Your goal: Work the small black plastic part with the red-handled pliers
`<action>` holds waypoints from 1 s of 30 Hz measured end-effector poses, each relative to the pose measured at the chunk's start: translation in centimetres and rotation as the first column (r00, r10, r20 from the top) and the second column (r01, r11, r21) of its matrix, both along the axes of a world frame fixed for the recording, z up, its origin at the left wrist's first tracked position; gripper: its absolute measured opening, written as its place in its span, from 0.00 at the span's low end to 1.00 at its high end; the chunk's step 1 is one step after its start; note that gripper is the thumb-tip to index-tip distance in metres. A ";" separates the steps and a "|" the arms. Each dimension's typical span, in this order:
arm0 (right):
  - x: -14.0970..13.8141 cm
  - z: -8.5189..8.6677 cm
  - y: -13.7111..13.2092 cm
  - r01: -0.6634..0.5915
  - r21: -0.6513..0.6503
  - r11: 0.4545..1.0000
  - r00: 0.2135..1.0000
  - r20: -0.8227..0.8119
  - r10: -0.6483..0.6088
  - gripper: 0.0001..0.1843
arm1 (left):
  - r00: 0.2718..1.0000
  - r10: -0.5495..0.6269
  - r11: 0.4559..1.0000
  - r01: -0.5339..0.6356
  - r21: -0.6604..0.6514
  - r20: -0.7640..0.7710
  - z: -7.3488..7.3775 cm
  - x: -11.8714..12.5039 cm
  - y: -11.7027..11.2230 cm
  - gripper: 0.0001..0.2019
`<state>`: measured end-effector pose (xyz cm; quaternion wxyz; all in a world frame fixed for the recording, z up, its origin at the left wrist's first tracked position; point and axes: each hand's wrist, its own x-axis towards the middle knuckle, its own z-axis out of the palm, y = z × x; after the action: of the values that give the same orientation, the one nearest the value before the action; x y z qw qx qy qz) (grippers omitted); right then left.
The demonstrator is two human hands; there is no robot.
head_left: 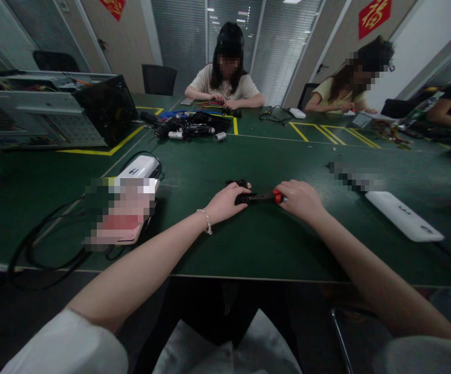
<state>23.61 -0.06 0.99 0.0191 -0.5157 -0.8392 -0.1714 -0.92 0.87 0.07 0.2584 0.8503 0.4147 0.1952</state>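
At the middle of the table, my left hand [227, 203] is closed on a small black part [243, 198], its exact kind too dark to make out. My right hand [302, 200] is wrapped round a red-handled tool that looks like pliers [276, 196]. The tool's dark metal end points left and meets the black part between the two hands. Just behind my left fingers lies a small dark piece [240, 184], partly hidden.
A white power bank [139, 167], a phone [126, 218] and looped black cable [34, 259] lie left. Another white power bank [404, 215] is right. Behind stand an open computer case [38, 114], a power drill [165, 127] and wires. People sit across the green table [225, 249].
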 end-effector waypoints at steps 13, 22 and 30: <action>0.1 -0.1 0.0 -0.019 0.018 1.000 1.000 -0.006 0.019 0.11 | 1.000 -0.002 1.000 0.002 0.002 -0.005 0.0 0.0 0.0 0.19; 0.1 0.0 0.0 -0.019 0.004 1.000 1.000 -0.013 0.019 0.10 | 1.000 0.002 1.000 -0.002 -0.006 -0.021 0.3 0.1 -0.1 0.19; 0.0 0.1 0.0 -0.005 -0.005 1.000 1.000 -0.007 0.005 0.10 | 1.000 -0.011 1.000 0.011 0.023 0.013 -0.4 0.0 0.2 0.19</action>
<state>23.61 -0.07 1.09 0.0213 -0.5141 -0.8409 -0.1675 -0.95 1.06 -0.33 0.2523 0.8543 0.4061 0.2040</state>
